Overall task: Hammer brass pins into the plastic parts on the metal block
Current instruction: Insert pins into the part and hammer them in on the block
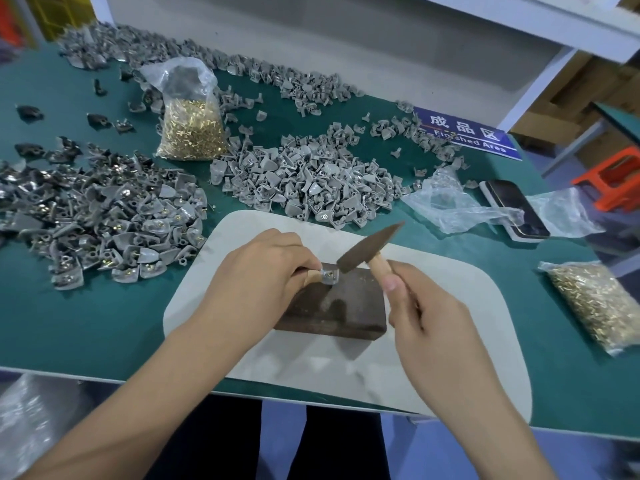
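Observation:
A dark metal block (332, 310) lies on a pale mat (346, 368) in front of me. My left hand (256, 275) pinches a small grey plastic part (327, 274) against the block's far edge; a brass pin shows in the part. My right hand (426, 313) grips the wooden handle of a small hammer (369, 249), whose dark head is tilted with its lower end right beside the part. Whether the head touches the pin is unclear.
Piles of grey plastic parts (304, 181) lie behind the mat and at the left (100, 216). Bags of brass pins stand at the back (190, 126) and lie at the right (599, 303). A phone (516, 209), loose plastic bags and a blue sign (464, 133) occupy the right.

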Available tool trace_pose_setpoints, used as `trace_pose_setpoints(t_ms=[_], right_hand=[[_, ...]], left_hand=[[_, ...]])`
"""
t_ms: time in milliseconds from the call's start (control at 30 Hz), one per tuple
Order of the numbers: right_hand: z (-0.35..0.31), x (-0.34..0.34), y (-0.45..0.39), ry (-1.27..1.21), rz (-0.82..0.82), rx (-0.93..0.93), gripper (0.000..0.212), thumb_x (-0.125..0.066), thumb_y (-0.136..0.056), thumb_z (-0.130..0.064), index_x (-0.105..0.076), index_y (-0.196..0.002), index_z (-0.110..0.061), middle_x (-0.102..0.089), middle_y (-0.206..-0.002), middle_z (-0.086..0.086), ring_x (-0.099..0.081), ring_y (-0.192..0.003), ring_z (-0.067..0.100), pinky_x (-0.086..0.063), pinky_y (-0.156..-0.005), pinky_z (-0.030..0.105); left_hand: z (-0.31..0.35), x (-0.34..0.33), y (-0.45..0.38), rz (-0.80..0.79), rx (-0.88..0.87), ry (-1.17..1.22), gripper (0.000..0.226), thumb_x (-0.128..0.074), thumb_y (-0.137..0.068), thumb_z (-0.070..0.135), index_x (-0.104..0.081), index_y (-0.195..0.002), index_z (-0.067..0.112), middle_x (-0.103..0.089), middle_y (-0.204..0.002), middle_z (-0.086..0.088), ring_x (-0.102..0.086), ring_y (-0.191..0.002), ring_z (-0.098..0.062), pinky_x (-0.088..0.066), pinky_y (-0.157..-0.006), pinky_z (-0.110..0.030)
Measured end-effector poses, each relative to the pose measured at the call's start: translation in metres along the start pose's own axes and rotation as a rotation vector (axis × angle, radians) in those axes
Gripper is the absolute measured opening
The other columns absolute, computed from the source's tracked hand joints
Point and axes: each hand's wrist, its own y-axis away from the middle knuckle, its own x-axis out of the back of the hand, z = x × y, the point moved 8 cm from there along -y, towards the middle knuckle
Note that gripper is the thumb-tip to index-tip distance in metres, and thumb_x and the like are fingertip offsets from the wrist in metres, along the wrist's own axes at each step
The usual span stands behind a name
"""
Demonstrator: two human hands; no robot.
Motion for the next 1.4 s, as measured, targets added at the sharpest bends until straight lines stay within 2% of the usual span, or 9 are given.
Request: trace_pose_setpoints(t_ms=[200, 333, 433, 567, 700, 833, 933, 1067, 1400], right_hand=[[-0.001, -0.009, 0.002, -0.017, -0.07, -0.017, 0.034, -0.031, -0.106, -0.056, -0.061, -0.109, -0.039, -0.061, -0.071, -0.006, -0.054, -0.065, 0.016, -0.051, -0.066, 0.039], [0.0, 0.008, 0.0, -0.087, 0.11, -0.025, 0.031, -0.031, -0.105, -0.052, -0.059, -0.115, -0.044, -0.057, -0.07, -0.012, -0.052, -0.065, 0.014, -0.044, -0.063, 0.026], [0.001, -0.008, 0.001, -0.008, -0.061, -0.034, 0.03, -0.034, -0.107, -0.053, -0.06, -0.106, -0.038, -0.059, -0.07, -0.007, -0.055, -0.068, 0.022, -0.048, -0.065, 0.042], [-0.002, 0.001, 0.002, -0.053, 0.071, -0.027, 0.032, -0.031, -0.107, -0.054, -0.06, -0.114, -0.044, -0.059, -0.074, -0.012, -0.054, -0.066, 0.015, -0.045, -0.063, 0.035], [-0.004, -0.008, 0.004, 0.031, -0.061, -0.019, 0.036, -0.027, -0.102, -0.062, -0.059, -0.109, -0.046, -0.057, -0.068, -0.012, -0.051, -0.062, 0.014, -0.046, -0.059, 0.04], [-0.01, 0.005, 0.005, -0.004, 0.097, -0.019, 0.037, -0.026, -0.104, -0.058, -0.058, -0.118, -0.045, -0.058, -0.069, -0.011, -0.054, -0.063, 0.015, -0.043, -0.059, 0.033], [-0.009, -0.009, 0.003, 0.083, -0.054, -0.03, 0.033, -0.027, -0.102, -0.06, -0.056, -0.105, -0.045, -0.053, -0.062, -0.009, -0.05, -0.063, 0.021, -0.044, -0.061, 0.042], [-0.009, 0.009, 0.002, 0.013, 0.101, -0.025, 0.039, -0.026, -0.104, -0.058, -0.06, -0.117, -0.044, -0.056, -0.067, -0.015, -0.05, -0.06, 0.015, -0.045, -0.059, 0.035], [-0.012, 0.001, 0.004, 0.084, -0.036, -0.016, 0.037, -0.026, -0.101, -0.062, -0.057, -0.116, -0.048, -0.057, -0.067, -0.012, -0.052, -0.06, 0.015, -0.044, -0.056, 0.036]], left_hand=[[0.0, 0.0, -0.001, 0.003, -0.02, 0.039, 0.004, -0.076, -0.088, 0.027, -0.079, -0.09, 0.025, -0.066, -0.086, 0.01, -0.058, -0.092, -0.018, -0.051, -0.075, -0.04], [-0.001, 0.0, -0.002, -0.013, -0.03, 0.049, 0.003, -0.076, -0.088, 0.025, -0.078, -0.09, 0.024, -0.064, -0.084, 0.01, -0.057, -0.09, -0.018, -0.05, -0.076, -0.041], [-0.002, -0.001, -0.002, -0.009, -0.03, 0.061, 0.003, -0.076, -0.089, 0.025, -0.078, -0.09, 0.023, -0.064, -0.084, 0.01, -0.057, -0.09, -0.017, -0.05, -0.077, -0.041], [-0.003, -0.001, -0.003, -0.025, -0.03, 0.076, 0.003, -0.076, -0.089, 0.024, -0.078, -0.091, 0.022, -0.064, -0.085, 0.009, -0.057, -0.091, -0.018, -0.049, -0.079, -0.041], [-0.003, 0.0, -0.004, -0.023, -0.039, 0.071, 0.005, -0.076, -0.089, 0.024, -0.078, -0.092, 0.02, -0.064, -0.086, 0.009, -0.058, -0.091, -0.018, -0.05, -0.079, -0.042], [-0.003, 0.0, -0.004, -0.032, -0.048, 0.075, 0.005, -0.075, -0.09, 0.024, -0.077, -0.091, 0.02, -0.064, -0.086, 0.008, -0.057, -0.091, -0.018, -0.048, -0.08, -0.04], [-0.003, 0.002, -0.006, -0.046, -0.044, 0.084, 0.006, -0.076, -0.089, 0.026, -0.079, -0.09, 0.02, -0.065, -0.084, 0.008, -0.057, -0.087, -0.015, -0.048, -0.08, -0.036], [-0.002, 0.003, -0.011, -0.107, -0.035, 0.069, 0.008, -0.075, -0.09, 0.026, -0.08, -0.094, 0.021, -0.066, -0.087, 0.008, -0.058, -0.089, -0.012, -0.047, -0.082, -0.033], [0.002, 0.003, -0.007, -0.181, -0.017, -0.035, 0.015, -0.066, -0.096, 0.034, -0.076, -0.102, 0.024, -0.063, -0.097, 0.009, -0.053, -0.1, -0.01, -0.046, -0.087, -0.035]])
